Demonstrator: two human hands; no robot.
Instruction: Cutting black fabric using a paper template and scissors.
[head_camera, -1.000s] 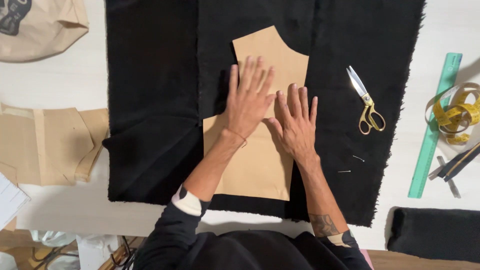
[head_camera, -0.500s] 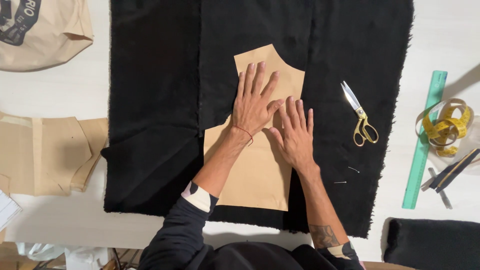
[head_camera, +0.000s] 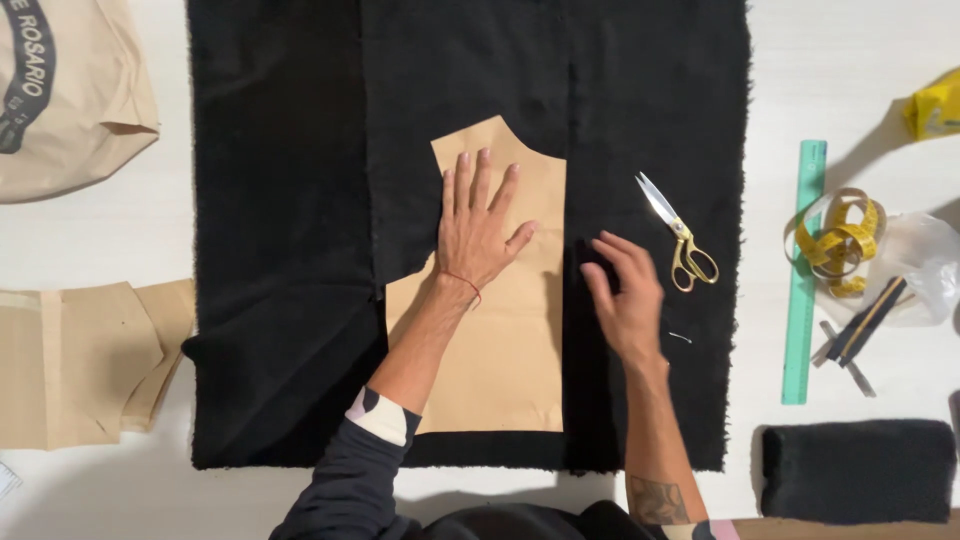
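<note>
On the white bench (head_camera: 880, 60) a large piece of black fleecy fabric (head_camera: 280, 250) lies spread flat, its right and bottom edges frayed, with a seam or fold running down it just right of centre. Over the middle of the fabric sits a tan paper pattern piece (head_camera: 500, 360), whose straight right edge lines up along that seam; its left edge is partly tucked under a flap of the black cloth. The left hand (head_camera: 480, 230) presses flat on the upper part of the paper, fingers spread apart and holding nothing. The right hand (head_camera: 625, 295) rests on the black fabric just right of the paper's edge, grip loose and open, closed on nothing (its fingertips are a little blurred). Gold-handled scissors (head_camera: 680, 235) lie near it, blades apart, and a pin (head_camera: 681, 337) lies close to the wrist. Beyond the frayed right edge, bare bench separates the fabric from a green ruler (head_camera: 804, 280), a coiled yellow tape measure (head_camera: 840, 235) and a black fabric roll (head_camera: 858, 470). Left of the fabric lie more tan pattern pieces (head_camera: 80, 360).
</note>
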